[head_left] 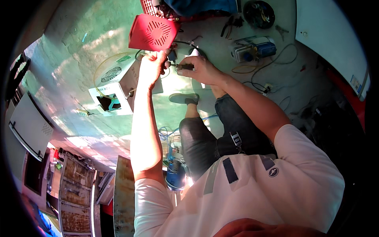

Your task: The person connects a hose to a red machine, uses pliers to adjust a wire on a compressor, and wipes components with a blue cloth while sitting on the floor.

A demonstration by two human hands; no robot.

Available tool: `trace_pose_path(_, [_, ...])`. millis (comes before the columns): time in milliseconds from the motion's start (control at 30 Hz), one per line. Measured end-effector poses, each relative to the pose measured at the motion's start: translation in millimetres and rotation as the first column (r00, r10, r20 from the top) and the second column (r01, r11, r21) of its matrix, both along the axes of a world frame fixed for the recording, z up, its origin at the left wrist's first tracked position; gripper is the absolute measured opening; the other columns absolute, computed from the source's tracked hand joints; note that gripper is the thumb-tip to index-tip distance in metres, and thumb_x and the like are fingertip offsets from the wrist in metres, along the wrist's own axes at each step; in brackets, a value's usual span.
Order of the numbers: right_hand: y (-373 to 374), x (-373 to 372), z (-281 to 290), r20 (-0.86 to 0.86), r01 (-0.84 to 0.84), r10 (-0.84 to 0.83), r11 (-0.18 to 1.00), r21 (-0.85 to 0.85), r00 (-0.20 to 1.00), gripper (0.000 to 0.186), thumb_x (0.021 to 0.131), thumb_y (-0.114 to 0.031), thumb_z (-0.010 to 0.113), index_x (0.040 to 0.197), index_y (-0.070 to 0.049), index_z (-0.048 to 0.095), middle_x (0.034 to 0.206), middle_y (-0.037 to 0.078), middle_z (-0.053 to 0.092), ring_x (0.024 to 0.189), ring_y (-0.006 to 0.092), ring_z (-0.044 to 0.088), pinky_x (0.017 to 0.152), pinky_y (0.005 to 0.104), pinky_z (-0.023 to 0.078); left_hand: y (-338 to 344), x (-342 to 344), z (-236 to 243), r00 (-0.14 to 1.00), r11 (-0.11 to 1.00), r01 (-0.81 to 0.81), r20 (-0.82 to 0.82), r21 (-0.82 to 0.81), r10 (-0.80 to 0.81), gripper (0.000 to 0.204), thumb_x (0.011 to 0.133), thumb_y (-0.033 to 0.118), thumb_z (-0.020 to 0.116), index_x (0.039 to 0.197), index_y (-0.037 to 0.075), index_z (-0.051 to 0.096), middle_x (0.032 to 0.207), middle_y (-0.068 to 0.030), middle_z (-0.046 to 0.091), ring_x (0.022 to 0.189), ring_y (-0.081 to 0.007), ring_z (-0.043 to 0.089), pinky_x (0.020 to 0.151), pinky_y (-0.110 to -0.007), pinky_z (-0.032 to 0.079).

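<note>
My right hand point(203, 70) is closed around a dark-handled screwdriver point(185, 67), whose thin shaft points left toward my other hand. Just below the lower edge of a red vented metal panel point(138, 33), my left hand point(152, 67) is closed, its fingers bunched near the shaft's tip. What these fingers grip is too small to make out. The panel stands tilted against a red machine point(149, 7) with exposed parts. A black cable point(184, 42) runs from beside the panel's lower right toward my right hand.
A cardboard box point(126, 81) with a cut opening stands left of my left forearm. At the far right of the machine lie pliers point(227, 27), a round black tray point(258, 15) and a clear-and-blue case point(264, 47). Loose cables point(290, 59) cross the floor. A blue cylinder point(175, 175) stands by my legs.
</note>
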State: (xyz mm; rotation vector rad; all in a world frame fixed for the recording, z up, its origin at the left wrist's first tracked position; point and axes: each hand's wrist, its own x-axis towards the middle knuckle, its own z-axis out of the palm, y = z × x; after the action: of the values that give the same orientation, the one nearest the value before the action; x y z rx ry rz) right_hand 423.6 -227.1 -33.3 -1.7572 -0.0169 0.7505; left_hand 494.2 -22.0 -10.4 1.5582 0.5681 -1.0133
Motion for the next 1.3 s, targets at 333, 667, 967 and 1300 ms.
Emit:
trace_pose_path(333, [-14.5,-105.1,-124.8,0.163,-0.479,0.630,0.711,-0.516,0.759,0.013,0.075,-0.017,0.075,0.080,-0.008,0.068,0.100,0.009,0.065,0.103,0.0298,0.061,0.091,0.0443,0.049,125.8,-194.5,101.2,0.900,0.899,-0.434,0.020,-0.062,0.436,0.043,0.102,0.039,0.060,0.076,0.005,0.057,0.064,-0.0018,0.055,0.050,-0.0051,0.043,0.046,-0.021,0.032])
trace_pose_path(667, [25.4,-87.0,-60.2,0.373,-0.273,0.519,0.795,-0.542,0.769,0.022,0.093,-0.024,0.062,0.098,-0.003,0.067,0.116,0.014,0.065,0.114,0.0367,0.059,0.098,0.0447,0.046,195.5,-388.7,156.1,0.717,0.719,-0.692,0.054,-0.058,0.695,0.040,0.103,0.038,0.058,0.077,0.008,0.055,0.065,-0.0003,0.053,0.052,-0.0057,0.041,0.049,-0.023,0.031])
trace_pose_path(967, [74.7,-95.9,182.1,0.393,-0.231,0.385,0.894,-0.385,0.835,0.036,0.103,-0.026,0.053,0.081,0.003,0.052,0.075,0.012,0.053,0.070,0.0295,0.051,0.067,0.0404,0.042,222.5,-482.6,179.0,0.512,0.514,-0.858,0.106,0.010,0.853,0.027,0.101,0.027,0.060,0.084,0.007,0.059,0.065,0.0000,0.051,0.059,-0.0072,0.045,0.054,-0.024,0.035])
trace_pose_path(1300, [115.2,-205.6,425.3,0.266,0.270,-0.280,0.960,0.076,0.922,0.030,0.101,-0.019,0.057,0.076,-0.002,0.053,0.063,-0.001,0.044,0.059,0.0062,0.040,0.055,0.0275,0.036,275.9,-446.7,307.2,0.774,0.849,-0.473,0.349,-0.236,0.528,0.061,0.106,0.050,0.040,0.146,0.005,0.047,0.109,-0.0099,0.061,0.080,-0.0138,0.060,0.077,-0.029,0.051])
